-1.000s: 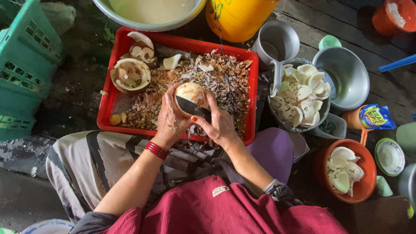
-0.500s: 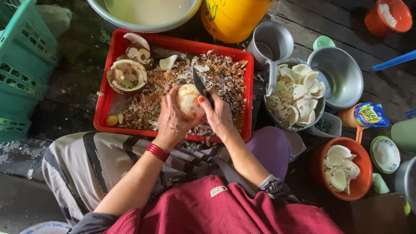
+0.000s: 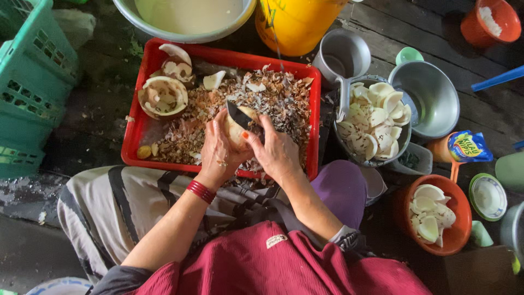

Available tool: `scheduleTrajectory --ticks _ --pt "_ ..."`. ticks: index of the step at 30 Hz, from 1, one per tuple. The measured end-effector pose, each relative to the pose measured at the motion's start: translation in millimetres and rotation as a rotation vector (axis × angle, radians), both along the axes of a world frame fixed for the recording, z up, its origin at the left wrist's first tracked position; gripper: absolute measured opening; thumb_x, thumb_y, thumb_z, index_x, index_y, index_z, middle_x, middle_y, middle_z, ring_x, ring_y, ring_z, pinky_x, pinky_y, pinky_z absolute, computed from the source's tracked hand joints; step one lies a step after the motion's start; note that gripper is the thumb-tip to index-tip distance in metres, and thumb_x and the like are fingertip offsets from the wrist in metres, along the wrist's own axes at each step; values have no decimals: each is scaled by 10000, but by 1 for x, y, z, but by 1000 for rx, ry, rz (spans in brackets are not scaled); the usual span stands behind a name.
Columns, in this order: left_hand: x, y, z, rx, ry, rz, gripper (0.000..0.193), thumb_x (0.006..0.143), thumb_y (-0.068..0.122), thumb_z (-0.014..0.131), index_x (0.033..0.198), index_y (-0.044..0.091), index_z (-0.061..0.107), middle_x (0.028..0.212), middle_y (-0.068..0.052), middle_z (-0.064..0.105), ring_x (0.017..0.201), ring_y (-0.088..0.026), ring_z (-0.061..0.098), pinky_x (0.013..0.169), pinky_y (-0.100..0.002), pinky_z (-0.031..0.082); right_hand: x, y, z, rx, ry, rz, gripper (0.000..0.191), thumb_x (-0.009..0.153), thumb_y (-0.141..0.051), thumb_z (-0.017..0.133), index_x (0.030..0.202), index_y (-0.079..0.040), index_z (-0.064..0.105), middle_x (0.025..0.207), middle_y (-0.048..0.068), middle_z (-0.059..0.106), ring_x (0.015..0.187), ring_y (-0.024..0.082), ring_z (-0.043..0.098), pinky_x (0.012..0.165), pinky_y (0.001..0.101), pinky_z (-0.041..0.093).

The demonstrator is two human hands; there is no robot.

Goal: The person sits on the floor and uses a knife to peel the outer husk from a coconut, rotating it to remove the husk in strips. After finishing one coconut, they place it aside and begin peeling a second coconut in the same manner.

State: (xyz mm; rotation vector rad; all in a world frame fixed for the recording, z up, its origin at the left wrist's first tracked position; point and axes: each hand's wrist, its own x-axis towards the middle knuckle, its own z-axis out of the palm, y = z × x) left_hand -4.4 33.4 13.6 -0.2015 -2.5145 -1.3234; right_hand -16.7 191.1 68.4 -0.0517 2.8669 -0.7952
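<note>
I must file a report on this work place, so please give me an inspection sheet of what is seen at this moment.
Surface: dark wooden floor boards, wet and dirty in places.
Job's things: pale coconut piece and dark knife blade, held over a red tray full of brown shavings.
Clutter: metal bowl of white pieces, orange bowl with more pieces, empty metal bowl, metal cup, yellow bucket, green crates.
Grips: left hand around the coconut piece; right hand holding the knife.
Cables: nothing seen.
Surroundings: large basin of whitish liquid beyond the tray.
</note>
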Motion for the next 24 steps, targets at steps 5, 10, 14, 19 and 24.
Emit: scheduleTrajectory --ticks 5,10,14,19,24 --pt "0 -1 4 13 -82 1 1098 660 369 953 1503 26 339 1298 -232 511 1181 -398 577 961 -455 528 -7 6 -13 -138 -30 27 663 955 -644 511 1402 -157 475 818 200 739 776 412 746 684 526 592" --pt "-2 -2 1 -4 -56 -21 1143 627 370 974 1499 11 328 1295 -241 501 1187 -398 562 987 -457 515 -13 14 -31 -249 -86 20 645 944 -673 461 1331 -160 520 706 122 730 578 281 734 569 445 582" --pt "-3 -4 0 38 -39 -43 1132 614 327 980 1492 14 339 1324 -229 501 1202 -391 556 1017 -458 501 -24 17 -36 -383 -172 -51 579 987 -632 441 1262 -139 573 619 2 592 446 140 573 390 347 495" --pt "-7 -11 0 -60 153 -68 1051 546 213 950 1428 50 402 1394 -209 502 1274 -415 520 1075 -484 476 -13 30 -34 -1006 -340 -132 569 1016 -583 530 1190 -40 525 593 -33 407 381 68 384 321 238 378" --pt "-6 -9 -4 3 113 -78 998 631 202 948 1434 52 376 1386 -216 471 1284 -415 502 1077 -466 468 1 29 -50 -583 69 152 660 1039 -581 630 1455 -101 450 949 123 676 775 210 673 653 357 556"
